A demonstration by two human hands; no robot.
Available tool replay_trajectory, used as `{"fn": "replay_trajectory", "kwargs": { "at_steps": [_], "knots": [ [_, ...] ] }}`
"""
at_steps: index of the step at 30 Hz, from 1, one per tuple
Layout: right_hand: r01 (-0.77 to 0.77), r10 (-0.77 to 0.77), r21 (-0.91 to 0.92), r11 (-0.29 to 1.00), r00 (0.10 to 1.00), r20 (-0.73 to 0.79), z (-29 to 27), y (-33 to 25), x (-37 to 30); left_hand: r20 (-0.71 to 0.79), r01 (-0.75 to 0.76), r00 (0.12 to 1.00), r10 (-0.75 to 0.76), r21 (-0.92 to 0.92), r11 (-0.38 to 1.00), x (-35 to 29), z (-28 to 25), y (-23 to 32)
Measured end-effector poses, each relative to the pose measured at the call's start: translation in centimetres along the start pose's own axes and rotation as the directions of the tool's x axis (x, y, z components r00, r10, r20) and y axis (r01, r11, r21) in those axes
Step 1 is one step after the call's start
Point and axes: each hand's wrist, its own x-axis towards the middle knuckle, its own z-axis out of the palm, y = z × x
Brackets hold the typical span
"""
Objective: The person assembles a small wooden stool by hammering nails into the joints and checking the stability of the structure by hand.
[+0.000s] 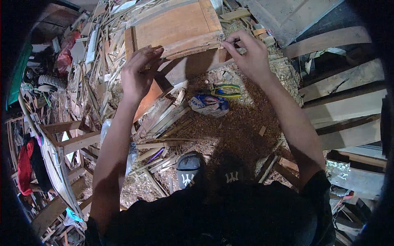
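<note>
A brown wooden panel (176,30), framed like a cabinet door, lies in front of me with a rough, splintered near edge. Over its near left corner hovers my left hand (139,71), fingers loosely bent and apart, with nothing visible in them. My right hand (252,55) is at the near right corner, thumb and forefinger brought together in a pinch; whatever is between them is too small to make out. Below the panel, pliers (225,91) with yellow-green handles rest on the sawdust, against a crumpled blue and white packet (209,105).
Scrap wood strips (90,78) are heaped on the left, beside a wooden frame (61,164). Stacked boards (349,106) line the right side, and a large panel (287,16) leans at the far right. My dark slippers (188,168) stand on the sawdust floor (250,123).
</note>
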Motion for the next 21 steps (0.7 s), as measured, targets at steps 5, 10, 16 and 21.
{"fn": "replay_trajectory", "kwargs": {
  "at_steps": [5, 10, 16, 21],
  "knots": [
    [0.026, -0.025, 0.036, 0.999, 0.999, -0.047, -0.11, -0.60, 0.11, -0.008, 0.018, 1.000, -0.018, 0.003, 1.000, -0.05, 0.03, 0.04],
    [0.123, -0.123, 0.000, 0.992, 0.991, -0.055, -0.09, -0.05, 0.09, -0.012, 0.010, 1.000, -0.010, 0.011, 1.000, -0.09, 0.04, -0.06],
    [0.122, -0.123, -0.036, 0.992, 0.992, -0.013, -0.26, 0.18, 0.12, -0.012, 0.028, 1.000, -0.029, -0.036, 0.999, -0.07, 0.00, -0.07],
    [0.006, -0.005, 0.024, 1.000, 1.000, -0.030, 0.09, -0.54, 0.07, -0.038, 0.008, 0.999, -0.008, 0.009, 1.000, -0.14, 0.17, -0.23]
  ]
}}
